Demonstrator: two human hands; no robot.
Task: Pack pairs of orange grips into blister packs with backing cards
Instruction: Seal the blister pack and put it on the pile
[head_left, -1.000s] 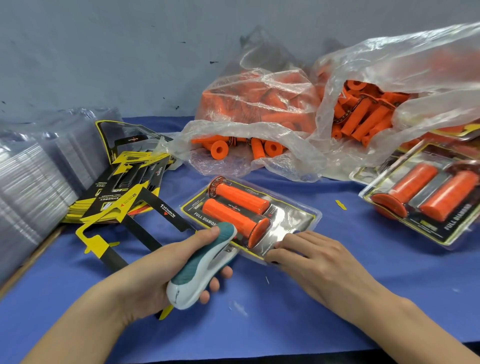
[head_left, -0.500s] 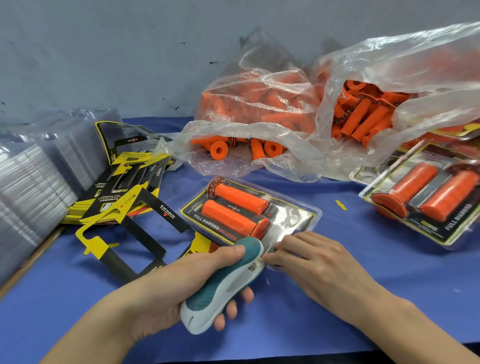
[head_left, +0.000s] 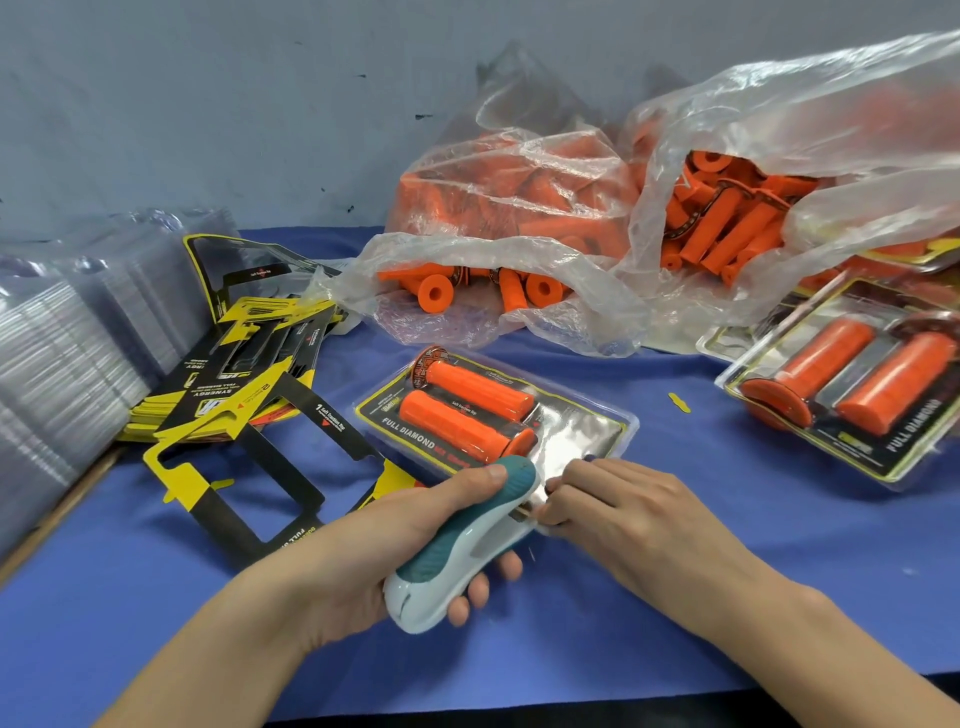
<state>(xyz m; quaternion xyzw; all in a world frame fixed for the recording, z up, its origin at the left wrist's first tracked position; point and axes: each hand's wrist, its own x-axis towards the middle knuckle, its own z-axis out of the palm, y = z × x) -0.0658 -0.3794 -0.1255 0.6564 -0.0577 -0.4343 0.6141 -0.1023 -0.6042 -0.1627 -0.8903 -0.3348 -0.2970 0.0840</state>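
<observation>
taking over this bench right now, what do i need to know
Left hand grips the stapler, its nose at the near edge of the centre blister pack. Right hand pinches that edge beside it.
Done: both orange grips sit in that pack; a finished pack lies at right.
Left: staple this edge, then pack more from the bags of loose grips, backing cards at left.

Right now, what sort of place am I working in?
Likely a hand-packing bench in a workshop: clear plastic bags of loose orange grips, stacked clear blister shells, and a pile of yellow-and-black backing cards.
</observation>
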